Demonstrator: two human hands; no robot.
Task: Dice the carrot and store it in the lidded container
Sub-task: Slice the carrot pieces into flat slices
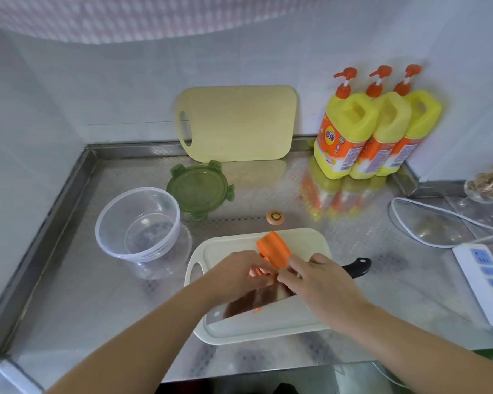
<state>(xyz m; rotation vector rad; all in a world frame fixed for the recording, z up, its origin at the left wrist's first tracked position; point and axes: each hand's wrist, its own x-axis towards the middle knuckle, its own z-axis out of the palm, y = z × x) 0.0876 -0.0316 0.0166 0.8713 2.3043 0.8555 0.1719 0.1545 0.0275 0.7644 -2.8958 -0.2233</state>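
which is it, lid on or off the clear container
Off. The clear container stands open on the counter, and the green lid lies flat beside it. Nothing orange shows inside.

Counter (97,294), front centre: cutting board (268,325), with the carrot (274,248) on its far half and the knife (357,268) lying across it, handle past the right edge. The left hand (236,275) and right hand (322,282) meet over the board at the carrot's near end. Left of the board stands the container (117,251), its lid (198,189) flat behind and to its right, and the carrot top (275,216) lies just behind the board. At the rear, a second cutting board (236,123) leans on the wall behind the lid, three pump bottles (379,132) stand in a row to its right, and a power strip (484,280) lies to the right.
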